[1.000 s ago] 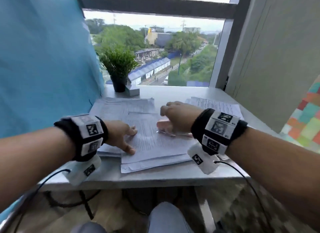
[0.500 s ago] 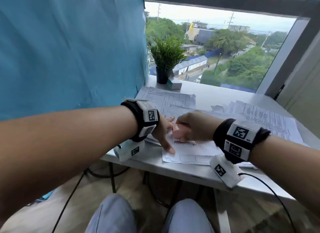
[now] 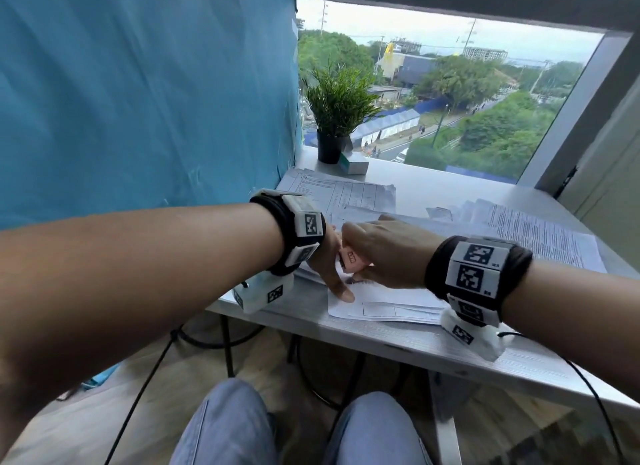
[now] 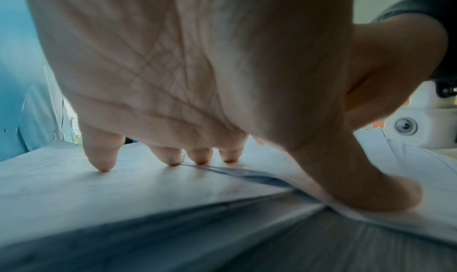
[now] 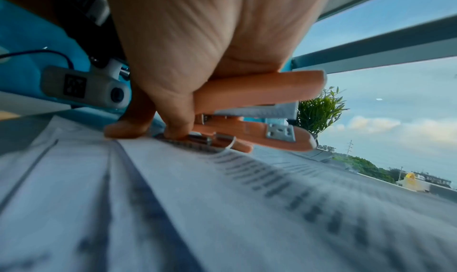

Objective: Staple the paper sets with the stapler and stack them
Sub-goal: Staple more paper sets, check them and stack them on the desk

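A pink stapler (image 3: 352, 259) (image 5: 249, 108) is gripped in my right hand (image 3: 377, 253) just above a set of printed sheets (image 3: 388, 303) at the table's near edge; its mouth stands open over the paper (image 5: 222, 198). My left hand (image 3: 329, 260) (image 4: 188, 85) presses down on the papers (image 4: 99, 188) with spread fingertips, its thumb pinning the near left edge of the set, right beside the stapler. More printed sheets lie behind (image 3: 346, 194) and to the right (image 3: 540, 232).
A white table (image 3: 433, 350) stands against a window. A potted plant (image 3: 337, 115) and a small box (image 3: 353, 165) sit at the back left corner. A blue sheet (image 3: 145, 94) hangs on the left. My knees (image 3: 301, 430) are below the table edge.
The view has turned left. My right hand has carried the stapler leftward across the sheet to my left hand, which keeps holding the paper.
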